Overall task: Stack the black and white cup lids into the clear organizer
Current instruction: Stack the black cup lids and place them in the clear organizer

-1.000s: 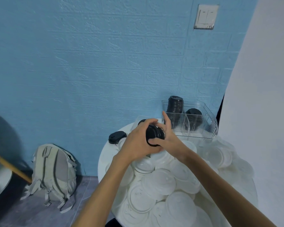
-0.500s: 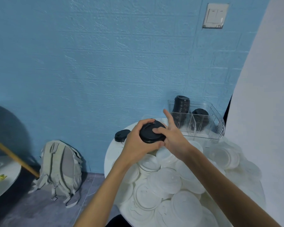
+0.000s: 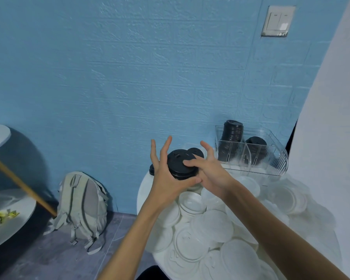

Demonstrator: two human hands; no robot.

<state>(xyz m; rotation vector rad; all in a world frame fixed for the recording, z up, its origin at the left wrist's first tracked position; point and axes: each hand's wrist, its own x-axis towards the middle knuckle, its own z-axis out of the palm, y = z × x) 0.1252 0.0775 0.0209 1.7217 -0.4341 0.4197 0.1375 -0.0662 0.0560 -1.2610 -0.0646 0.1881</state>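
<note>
Head view shows a small stack of black lids [image 3: 180,164] held above the near edge of the desk [image 3: 143,190], between both hands. Left hand [image 3: 168,178] cradles the stack from below with thumb under its rim and fingers spread upward; right hand [image 3: 208,172] presses its thumb on the top lid, other fingers loose. Neither grip wraps round it. These lids look thin, light, slightly flexible plastic, slick at the rim, so I judge the stack is best taken by its sides, squeezed gently to keep it aligned. Behind, the clear organizer [image 3: 279,158] holds two black stacks [image 3: 231,136], the left one taller. Loose white lids [image 3: 216,229] cover the desk.
</note>
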